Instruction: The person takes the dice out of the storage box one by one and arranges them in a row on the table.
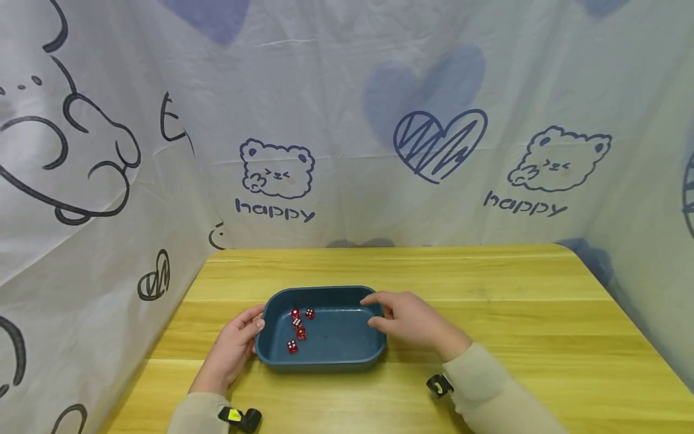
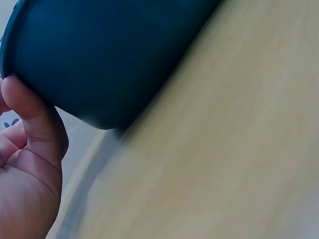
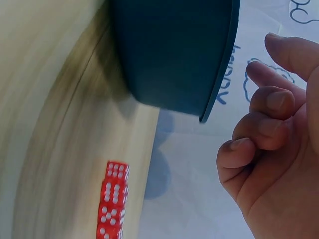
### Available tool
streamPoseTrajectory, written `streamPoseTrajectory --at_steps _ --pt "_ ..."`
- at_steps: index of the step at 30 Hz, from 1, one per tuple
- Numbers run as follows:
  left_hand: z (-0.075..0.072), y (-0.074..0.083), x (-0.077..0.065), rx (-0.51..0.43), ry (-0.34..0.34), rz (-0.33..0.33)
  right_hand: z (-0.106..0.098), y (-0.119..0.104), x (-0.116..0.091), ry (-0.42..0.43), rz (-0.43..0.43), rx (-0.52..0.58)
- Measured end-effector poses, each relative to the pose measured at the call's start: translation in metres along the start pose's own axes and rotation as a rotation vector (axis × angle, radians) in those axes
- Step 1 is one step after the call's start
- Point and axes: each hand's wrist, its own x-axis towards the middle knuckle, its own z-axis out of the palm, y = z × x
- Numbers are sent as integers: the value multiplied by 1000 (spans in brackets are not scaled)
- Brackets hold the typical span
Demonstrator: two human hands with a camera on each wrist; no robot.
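Observation:
My left hand [image 1: 233,346] grips the left end of a dark blue tray [image 1: 341,337], thumb at the rim and fingers against the outer wall. Several red dice [image 1: 300,333] with white pips lie inside, toward the tray's left side. Over the right end of the tray hovers my right hand [image 1: 409,319], its thumb and index finger apart and nothing between them. Its other fingers are curled in the right wrist view. That view also has a row of red dice [image 3: 113,194] on the table outside the tray; in the head view they are hidden.
The tray stands on a yellow wood-grain table [image 1: 515,325]. Behind it and at the sides hangs a pale curtain [image 1: 347,199] printed with hearts, bears and the word "happy". A small black camera [image 1: 439,386] is on the right wrist, another [image 1: 249,420] on the left.

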Motion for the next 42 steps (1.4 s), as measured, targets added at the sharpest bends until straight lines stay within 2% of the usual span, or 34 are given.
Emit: streamPoseTrajectory --at_steps 21,29,42 --pt "1 0 -2 6 0 13 27 -33 19 -44 -84 -37" --pt "0 -2 -1 4 2 4 36 -39 26 -76 -71 -11" --pt "0 -1 -2 14 5 1 54 -55 46 -98 -116 -120"
